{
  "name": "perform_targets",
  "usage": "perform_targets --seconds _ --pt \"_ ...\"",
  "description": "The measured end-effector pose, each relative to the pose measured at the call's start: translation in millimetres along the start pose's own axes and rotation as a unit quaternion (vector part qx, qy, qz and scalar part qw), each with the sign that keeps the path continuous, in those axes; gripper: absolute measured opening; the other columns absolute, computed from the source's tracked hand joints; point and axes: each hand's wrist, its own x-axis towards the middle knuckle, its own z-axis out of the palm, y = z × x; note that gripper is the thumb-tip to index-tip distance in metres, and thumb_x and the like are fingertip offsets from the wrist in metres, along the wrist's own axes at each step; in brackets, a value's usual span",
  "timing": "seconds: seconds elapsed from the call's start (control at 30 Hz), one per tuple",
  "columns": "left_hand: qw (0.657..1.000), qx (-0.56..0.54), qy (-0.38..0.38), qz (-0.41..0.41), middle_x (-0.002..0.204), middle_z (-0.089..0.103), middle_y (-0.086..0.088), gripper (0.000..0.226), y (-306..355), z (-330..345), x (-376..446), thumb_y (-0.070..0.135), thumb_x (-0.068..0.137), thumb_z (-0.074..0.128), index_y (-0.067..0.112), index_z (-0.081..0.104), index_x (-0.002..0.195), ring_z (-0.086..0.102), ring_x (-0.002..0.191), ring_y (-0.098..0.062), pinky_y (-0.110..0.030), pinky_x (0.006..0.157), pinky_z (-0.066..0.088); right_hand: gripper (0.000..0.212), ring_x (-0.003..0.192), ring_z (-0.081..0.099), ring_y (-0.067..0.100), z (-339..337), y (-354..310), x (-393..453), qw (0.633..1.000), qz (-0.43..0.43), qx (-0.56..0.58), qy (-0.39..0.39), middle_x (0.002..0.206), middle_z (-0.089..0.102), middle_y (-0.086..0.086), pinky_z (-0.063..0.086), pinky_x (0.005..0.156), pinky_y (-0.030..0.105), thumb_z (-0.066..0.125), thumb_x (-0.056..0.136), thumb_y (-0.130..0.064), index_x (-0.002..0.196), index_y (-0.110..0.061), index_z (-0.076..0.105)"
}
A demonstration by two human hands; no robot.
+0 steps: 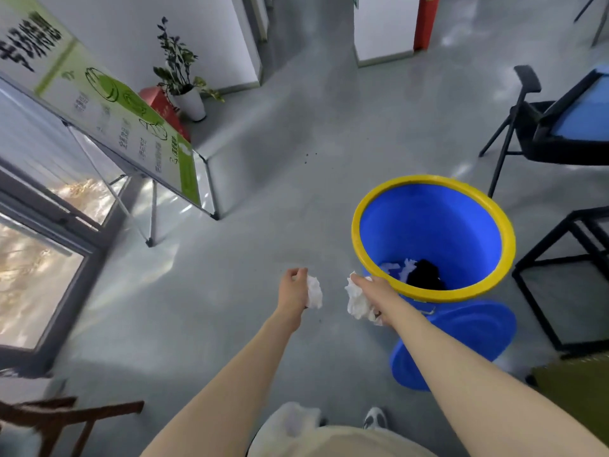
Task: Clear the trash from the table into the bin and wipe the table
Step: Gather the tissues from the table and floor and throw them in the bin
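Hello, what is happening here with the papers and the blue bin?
A person stands by a blue bin with a yellow rim on the floor. The left hand holds one crumpled white paper, and the right hand holds another white wad near the rim. Neither wad is over the opening yet. Some white scraps and something dark already lie inside the bin.

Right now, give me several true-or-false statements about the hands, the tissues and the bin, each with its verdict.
1. The left hand holds a crumpled white tissue. True.
2. The right hand is empty. False: it grips a wad of white tissue.
3. The blue bin has a yellow rim. True.
4. The bin is empty. False: white paper scraps and something dark lie inside.
5. Both tissues are already in the bin. False: both are in the hands, outside the rim.
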Motion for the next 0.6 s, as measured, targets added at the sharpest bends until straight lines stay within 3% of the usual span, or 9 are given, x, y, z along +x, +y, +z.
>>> perform_targets --seconds 0.13,0.3,0.43,0.6 --pt "1.0 0.006 -0.023 0.008 0.088 0.059 0.003 0.021 29 33 35 0.027 0.101 0.047 0.016 0.055 0.117 0.058 0.067 -0.012 -0.02 0.045 0.046 0.03 0.073 0.053 0.023 -22 -25 33 0.999 -0.011 0.01 0.03 0.081 0.057 0.008 0.037 0.065 0.029 0.059 0.092 -0.048 0.089 -0.018 0.06" --pt "0.997 0.035 -0.065 0.021 0.089 0.061 -0.001 0.011 61 75 87 0.027 0.1 0.049 0.02 0.055 0.106 0.058 0.064 -0.014 -0.022 0.048 0.046 0.038 0.082 0.057 0.024 -48 -42 70 0.996 0.037 0.052 0.068 0.092 0.062 0.008 0.042 0.065 0.028 0.059 0.091 -0.052 0.107 -0.017 0.062" --pt "0.988 0.084 -0.131 0.015 0.091 0.061 -0.001 0.018 80 113 136 0.033 0.099 0.051 0.021 0.055 0.112 0.057 0.066 -0.014 -0.022 0.047 0.044 0.041 0.088 0.059 0.029 -64 -56 103 0.988 0.048 0.094 0.111 0.101 0.063 0.01 0.043 0.072 0.031 0.058 0.095 -0.047 0.117 -0.013 0.061" --pt "0.963 0.128 -0.238 -0.006 0.096 0.065 -0.006 0.022 104 143 193 0.034 0.098 0.054 0.018 0.057 0.112 0.059 0.07 -0.018 -0.022 0.048 0.046 0.035 0.087 0.056 0.028 -68 -74 134 0.968 0.095 0.157 0.173 0.102 0.061 0.01 0.042 0.066 0.032 0.056 0.098 -0.045 0.114 -0.014 0.058"
